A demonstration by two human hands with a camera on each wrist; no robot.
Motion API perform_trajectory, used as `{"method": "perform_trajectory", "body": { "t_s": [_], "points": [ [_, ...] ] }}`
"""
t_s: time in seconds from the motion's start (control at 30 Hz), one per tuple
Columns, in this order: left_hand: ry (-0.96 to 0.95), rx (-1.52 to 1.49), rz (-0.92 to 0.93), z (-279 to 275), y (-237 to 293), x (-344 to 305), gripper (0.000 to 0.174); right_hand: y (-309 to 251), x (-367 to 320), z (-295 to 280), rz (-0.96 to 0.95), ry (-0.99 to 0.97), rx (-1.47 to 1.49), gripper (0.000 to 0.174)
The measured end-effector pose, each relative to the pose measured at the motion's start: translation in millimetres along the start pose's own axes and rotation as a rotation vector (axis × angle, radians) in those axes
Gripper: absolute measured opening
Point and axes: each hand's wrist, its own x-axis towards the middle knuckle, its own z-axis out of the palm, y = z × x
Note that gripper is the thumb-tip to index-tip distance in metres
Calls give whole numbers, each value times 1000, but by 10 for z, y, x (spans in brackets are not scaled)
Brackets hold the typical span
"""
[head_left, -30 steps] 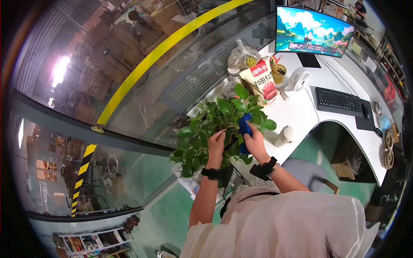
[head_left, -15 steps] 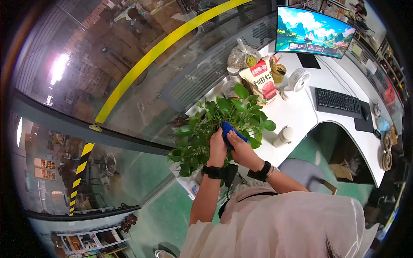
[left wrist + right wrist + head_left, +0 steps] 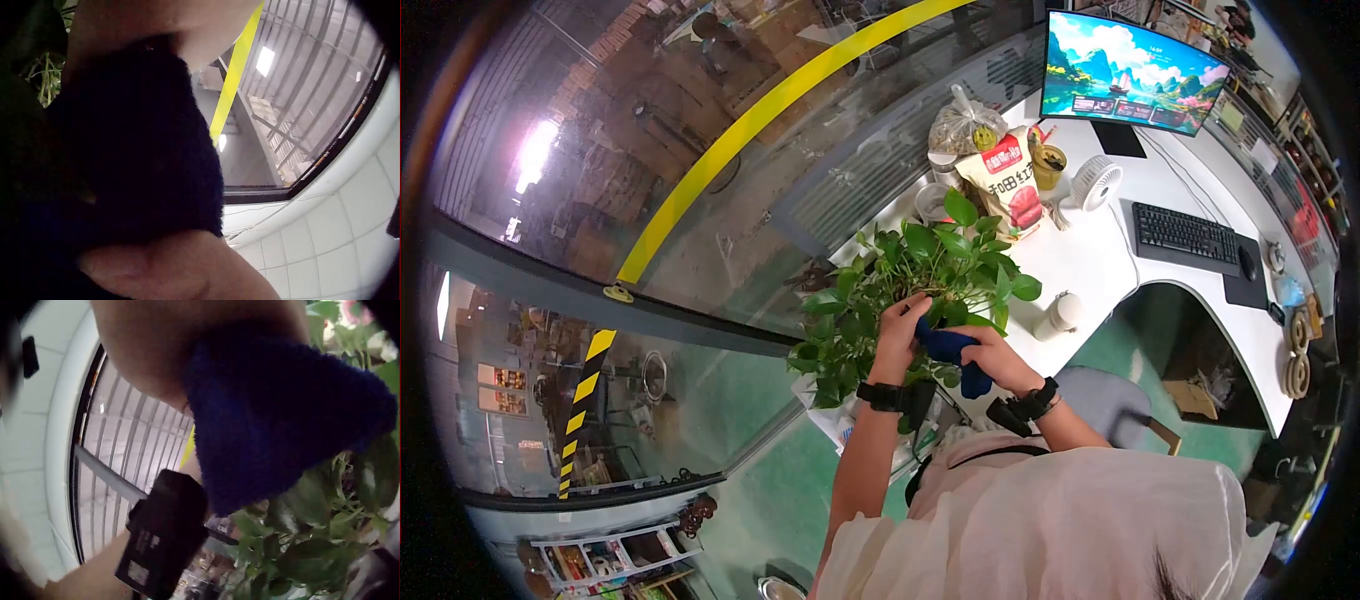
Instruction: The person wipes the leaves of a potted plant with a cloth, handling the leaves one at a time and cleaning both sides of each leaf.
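Observation:
Both hands work at a leafy potted plant [image 3: 920, 245] with broad green leaves. A dark blue fuzzy cloth [image 3: 945, 346] stretches between them over its near side. My right hand [image 3: 997, 358] grips the cloth, and a loose end hangs below its fingers. My left hand [image 3: 896, 338] has curled fingers at the cloth's left end, which runs in under them. Up close, the cloth [image 3: 137, 144] fills the middle of the left wrist view. In the right wrist view the cloth [image 3: 281, 419] spreads below the hand, against the leaves [image 3: 312, 506]. Whatever lies under the cloth is hidden.
On the white desk [image 3: 1090, 250] stand a white lidded bottle [image 3: 1059, 318], a small fan [image 3: 1096, 184], a printed food bag [image 3: 1007, 185] and a keyboard [image 3: 1185, 232]. A glass wall with a yellow stripe [image 3: 730, 145] runs along the left. A grey chair [image 3: 1105, 405] sits behind the desk edge.
The right hand first brought the cloth in against the left hand among the leaves, then drew back a little right and down. The cloth is now stretched out between the hands.

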Motion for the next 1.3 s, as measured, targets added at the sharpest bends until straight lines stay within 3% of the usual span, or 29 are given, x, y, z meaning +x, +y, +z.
{"method": "perform_trajectory", "body": {
  "t_s": [0.13,0.23,0.33,0.43,0.57,0.63,0.73,0.87,0.97,1.07,1.3],
  "points": [
    [28,185,19,-52,103,-50,30,210,61,-117,173,109,296,42],
    [23,77,156,-124,-24,59,28,197,63,-137,213,164,446,40],
    [56,115,140,-201,-8,108,25,180,51,-155,230,211,553,38],
    [122,-272,297,-85,-61,11,23,241,80,-187,273,221,587,35],
    [-33,-260,116,-171,-195,102,27,652,319,-325,412,180,719,30],
    [-55,-270,64,-87,-278,36,29,598,382,-298,435,205,782,27],
    [88,130,75,5,-336,-28,30,430,411,-162,365,209,833,24],
    [376,720,615,86,-328,-184,28,465,412,-162,309,147,849,23],
    [204,944,962,51,-291,-261,35,518,399,-185,327,127,874,24],
    [93,1164,1031,111,-326,-338,39,582,418,-221,329,126,894,24],
    [6,910,799,77,-405,-356,45,398,323,-87,274,95,756,30]
  ]
}}
